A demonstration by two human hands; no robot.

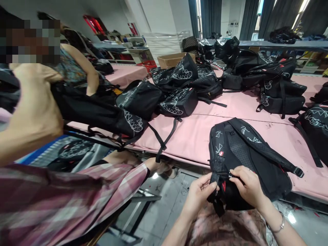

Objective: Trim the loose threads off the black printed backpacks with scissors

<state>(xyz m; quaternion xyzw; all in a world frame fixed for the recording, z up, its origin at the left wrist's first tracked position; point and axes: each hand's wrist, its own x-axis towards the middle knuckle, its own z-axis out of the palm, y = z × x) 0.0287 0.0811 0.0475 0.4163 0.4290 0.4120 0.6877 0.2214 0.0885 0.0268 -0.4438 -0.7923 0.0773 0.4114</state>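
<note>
A black backpack point(246, 153) with white scribble lines on its shoulder straps lies back side up across the table's near edge, partly over my lap. My left hand point(201, 191) is closed on the lower part of its left shoulder strap point(218, 147), thumb pressed to the webbing. At the side of the bag my right hand point(247, 186) pinches a small dark piece by the strap, perhaps a zipper pull or buckle; its exact kind is hidden by the fingertips. A small red tag shows between the hands. The right shoulder strap point(271, 153) lies loose over the bag.
Several similar black backpacks point(179, 102) are heaped on the pink table point(189, 133), more at the right edge point(316, 119). A co-worker in a plaid shirt point(84, 198) sits close on my left, arm raised. Another person is beyond. A cardboard box point(171, 60) stands behind.
</note>
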